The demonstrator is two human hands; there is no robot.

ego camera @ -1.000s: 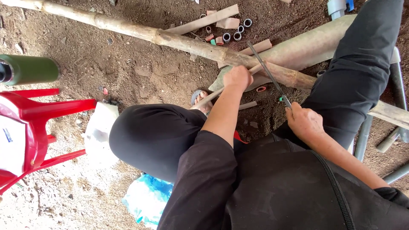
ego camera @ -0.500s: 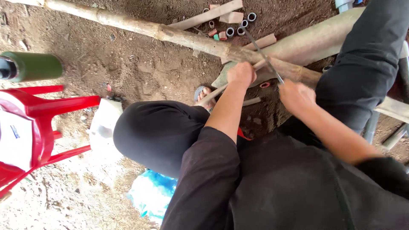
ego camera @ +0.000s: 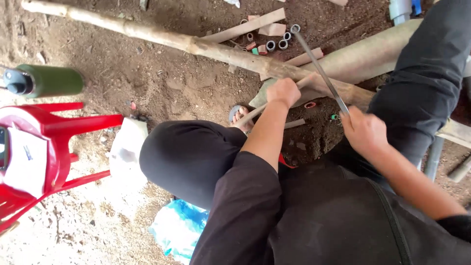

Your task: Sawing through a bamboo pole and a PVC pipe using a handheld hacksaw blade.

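- A long pale pole [ego camera: 162, 39] lies slantwise across the dirt ground [ego camera: 147, 83], running from the upper left toward the hands; a thicker pale pipe [ego camera: 363, 54] lies beside it on the right.
- Short cut rings of pipe [ego camera: 277, 44], grey with a few red and green pieces, are scattered just above the pole, next to a flat wooden offcut [ego camera: 245, 30].
- At the left stands a red plastic chair [ego camera: 54, 132] with a white sheet [ego camera: 22, 167] on its seat; a green bottle [ego camera: 46, 81] with a dark cap lies above it.
- A white bag [ego camera: 126, 154] sits by the person's knee, and a blue and white plastic bag [ego camera: 179, 228] lies lower down.
- The person's own black-clad knee and sleeve cover much of the ground in the middle.
- The left hand [ego camera: 283, 92] is closed around a thin stick [ego camera: 274, 100], pressing it against the pole; the stick's lower end reaches a sandalled foot [ego camera: 240, 117].
- The right hand [ego camera: 364, 132] is closed around the lower end of a thin metal saw blade [ego camera: 319, 68], which slants up across the thick pipe.
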